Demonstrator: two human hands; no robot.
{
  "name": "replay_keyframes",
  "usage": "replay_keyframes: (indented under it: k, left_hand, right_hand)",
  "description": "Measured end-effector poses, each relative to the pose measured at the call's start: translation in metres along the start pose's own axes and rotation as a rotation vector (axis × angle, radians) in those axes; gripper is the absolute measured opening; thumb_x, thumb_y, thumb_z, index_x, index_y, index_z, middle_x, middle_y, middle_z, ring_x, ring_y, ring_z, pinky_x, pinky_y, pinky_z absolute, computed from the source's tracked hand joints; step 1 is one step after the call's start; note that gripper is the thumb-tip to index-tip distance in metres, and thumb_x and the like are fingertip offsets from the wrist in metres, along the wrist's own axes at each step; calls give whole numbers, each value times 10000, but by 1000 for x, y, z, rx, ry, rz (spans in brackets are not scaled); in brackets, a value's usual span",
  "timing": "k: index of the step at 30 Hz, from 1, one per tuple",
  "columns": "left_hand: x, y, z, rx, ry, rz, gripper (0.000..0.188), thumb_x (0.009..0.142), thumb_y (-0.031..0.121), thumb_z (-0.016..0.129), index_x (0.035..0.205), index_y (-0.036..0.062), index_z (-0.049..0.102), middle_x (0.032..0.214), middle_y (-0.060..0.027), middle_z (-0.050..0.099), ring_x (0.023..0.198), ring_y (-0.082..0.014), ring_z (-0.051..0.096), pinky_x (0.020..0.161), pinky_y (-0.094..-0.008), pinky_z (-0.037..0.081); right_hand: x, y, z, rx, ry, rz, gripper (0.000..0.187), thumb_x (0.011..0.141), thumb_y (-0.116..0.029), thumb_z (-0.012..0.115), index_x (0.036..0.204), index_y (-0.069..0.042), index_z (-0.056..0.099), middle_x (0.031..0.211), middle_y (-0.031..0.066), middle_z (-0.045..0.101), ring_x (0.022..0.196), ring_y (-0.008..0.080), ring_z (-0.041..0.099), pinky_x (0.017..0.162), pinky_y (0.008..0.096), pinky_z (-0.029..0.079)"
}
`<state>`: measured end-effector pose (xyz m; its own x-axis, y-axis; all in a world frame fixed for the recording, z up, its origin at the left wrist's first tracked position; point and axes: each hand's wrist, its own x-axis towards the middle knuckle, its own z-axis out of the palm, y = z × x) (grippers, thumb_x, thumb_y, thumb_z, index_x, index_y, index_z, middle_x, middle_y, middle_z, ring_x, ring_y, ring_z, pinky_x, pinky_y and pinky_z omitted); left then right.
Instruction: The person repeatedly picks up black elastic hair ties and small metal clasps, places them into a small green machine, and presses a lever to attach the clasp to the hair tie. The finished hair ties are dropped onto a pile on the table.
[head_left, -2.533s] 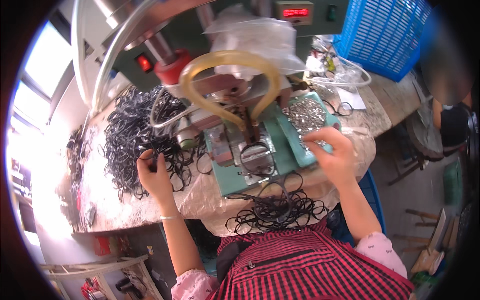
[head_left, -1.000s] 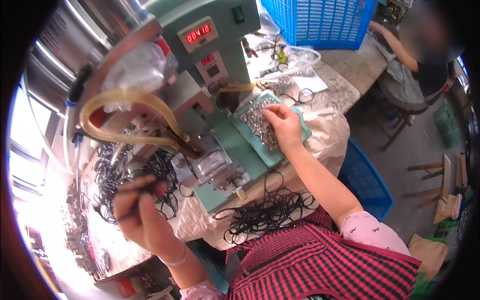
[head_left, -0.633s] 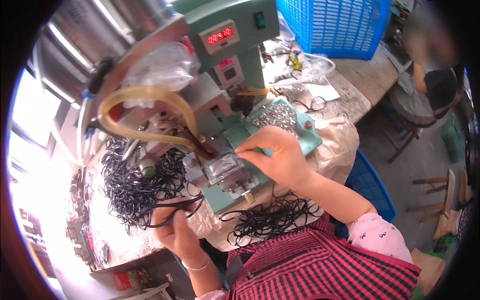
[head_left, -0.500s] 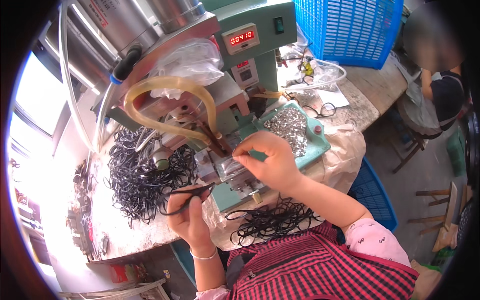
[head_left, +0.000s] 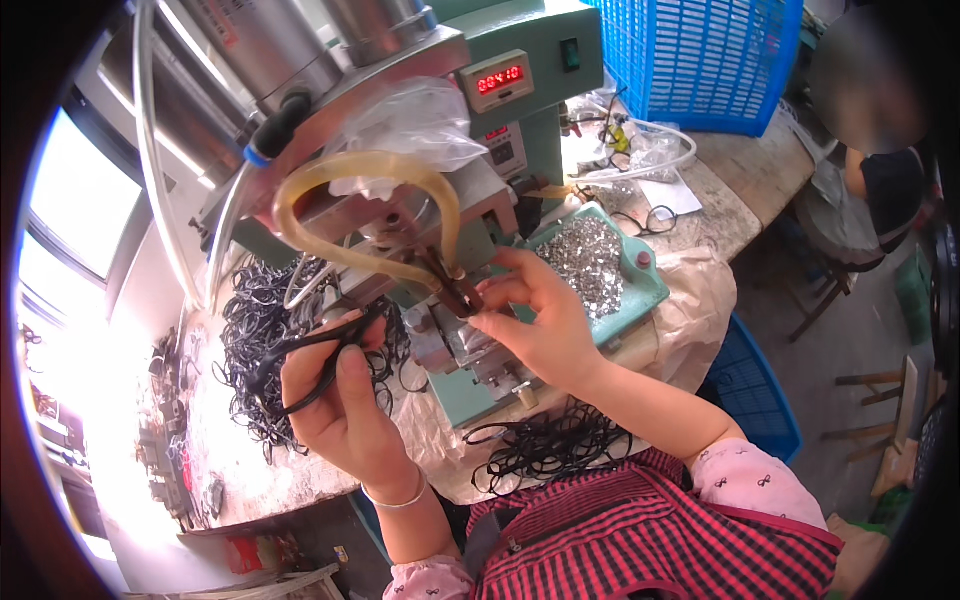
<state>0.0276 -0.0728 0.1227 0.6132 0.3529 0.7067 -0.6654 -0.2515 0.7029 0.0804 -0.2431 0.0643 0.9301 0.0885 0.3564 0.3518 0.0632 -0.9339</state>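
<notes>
My left hand (head_left: 345,420) is closed around several black cord loops (head_left: 290,347), left of the press's work area. The cords run across its fingers and thumb. My right hand (head_left: 548,325) has thumb and fingers pinched together at the dark metal jaws (head_left: 462,298) of a green bench press (head_left: 535,75); whatever sits between the fingertips is too small to make out. Just beyond that hand, a green tray (head_left: 645,295) carries a heap of small shiny metal pieces (head_left: 585,265). A yellowish tube (head_left: 365,165) loops over the jaws.
A large heap of black cords (head_left: 250,320) lies left of the press, a smaller bunch (head_left: 550,440) at the table's near edge. Behind stands a blue crate (head_left: 700,65); another blue basket (head_left: 755,390) is below the table. A person (head_left: 885,190) sits at far right.
My left hand has moved left and slightly nearer, with the cords still in it. My right hand stays at the jaws, its fingers slightly shifted. The view has moved a little.
</notes>
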Motion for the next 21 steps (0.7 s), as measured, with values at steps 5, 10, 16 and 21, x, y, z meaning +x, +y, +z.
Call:
replay_keyframes:
  k: [5, 10, 16, 21]
  left_hand:
    - [-15, 16, -12, -4, -28, -27, 142, 906, -5, 658, 1017, -86, 625, 1007, -223, 682, 869, -282, 688, 772, -354, 588]
    - [-69, 12, -25, 153, -256, -37, 202, 846, 67, 744, 1007, -35, 678, 932, -189, 729, 816, -274, 700, 751, -339, 558]
    - [-81, 6, -31, 50, -301, -182, 143, 916, -28, 637, 1054, -59, 620, 1066, -232, 643, 905, -278, 675, 742, -360, 624]
    - [-90, 8, -35, 58, -333, -193, 154, 914, -24, 638, 1062, -47, 602, 1044, -235, 649, 850, -270, 678, 708, -343, 609]
  right_hand:
    - [-7, -1, -14, -155, 38, -121, 350, 840, -84, 731, 1178, -38, 654, 809, 80, 721, 824, 221, 708, 775, 345, 540]
    - [27, 98, -63, -1107, -3, -210, 141, 862, -259, 704, 963, -199, 781, 685, 93, 682, 685, 296, 683, 615, 431, 530]
    - [72, 130, -33, -1483, -325, -95, 172, 905, -215, 617, 971, -218, 776, 720, 58, 713, 698, 288, 710, 570, 423, 517]
    - [87, 130, -11, -1523, -414, -205, 144, 838, -146, 640, 801, -165, 777, 772, 36, 740, 733, 245, 728, 576, 394, 510]
